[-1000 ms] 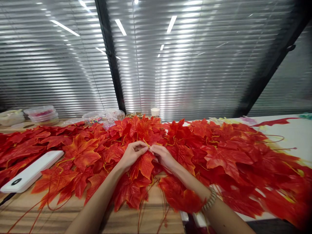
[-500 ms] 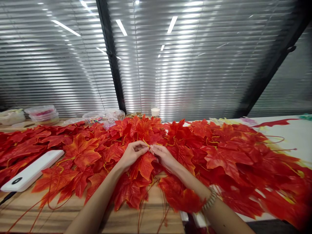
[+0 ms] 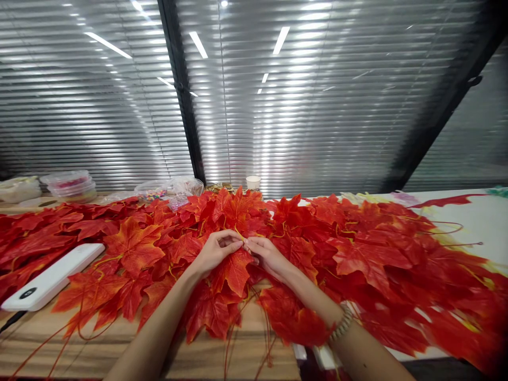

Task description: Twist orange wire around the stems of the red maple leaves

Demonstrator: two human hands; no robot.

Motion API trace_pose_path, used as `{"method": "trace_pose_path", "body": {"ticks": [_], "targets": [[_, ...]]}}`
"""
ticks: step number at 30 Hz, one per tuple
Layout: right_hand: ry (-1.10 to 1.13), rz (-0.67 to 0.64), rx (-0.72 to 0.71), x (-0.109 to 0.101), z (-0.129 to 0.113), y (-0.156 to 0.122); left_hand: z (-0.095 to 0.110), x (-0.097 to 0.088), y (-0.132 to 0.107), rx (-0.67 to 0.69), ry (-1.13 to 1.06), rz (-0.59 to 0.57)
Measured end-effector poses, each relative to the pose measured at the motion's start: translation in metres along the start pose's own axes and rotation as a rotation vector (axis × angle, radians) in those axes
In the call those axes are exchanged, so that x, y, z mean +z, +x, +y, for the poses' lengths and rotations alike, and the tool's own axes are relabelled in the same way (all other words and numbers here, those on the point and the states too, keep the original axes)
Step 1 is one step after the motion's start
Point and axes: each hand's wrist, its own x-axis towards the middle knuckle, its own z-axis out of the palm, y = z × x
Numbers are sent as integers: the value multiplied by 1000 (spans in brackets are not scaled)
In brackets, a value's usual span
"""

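My left hand [image 3: 217, 251] and my right hand [image 3: 266, 255] meet in the middle of a heap of red artificial maple leaves [image 3: 369, 256]. Both are closed in a pinch, fingertips nearly touching, on a thin yellow leaf stem that shows just above them. What lies right between the fingertips is mostly hidden. Below the hands hangs a red-orange maple leaf [image 3: 237, 271], with another leaf [image 3: 212, 312] lower down. Thin reddish cords [image 3: 266, 323] trail over the wooden tabletop [image 3: 254, 365] between my forearms. A beaded bracelet [image 3: 342, 323] circles my right wrist.
At the left lies a white power bank [image 3: 55, 278] with a black cable [image 3: 12, 321]. Along the back stand stacked clear tubs [image 3: 69, 185], a tub of coloured beads [image 3: 153, 191] and a white paper cup [image 3: 253, 183]. Blinds [image 3: 309, 106] hang behind.
Almost nothing differs. The fingers of my right hand have shifted very slightly at the stem; both hands keep their pinch in the same place.
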Motion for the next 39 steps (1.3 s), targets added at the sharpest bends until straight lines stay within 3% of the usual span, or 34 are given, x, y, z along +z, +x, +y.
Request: {"method": "trace_pose_path", "body": {"ticks": [39], "targets": [[22, -4, 10, 1, -3, 1, 2, 0, -1, -21, 23, -8]]}}
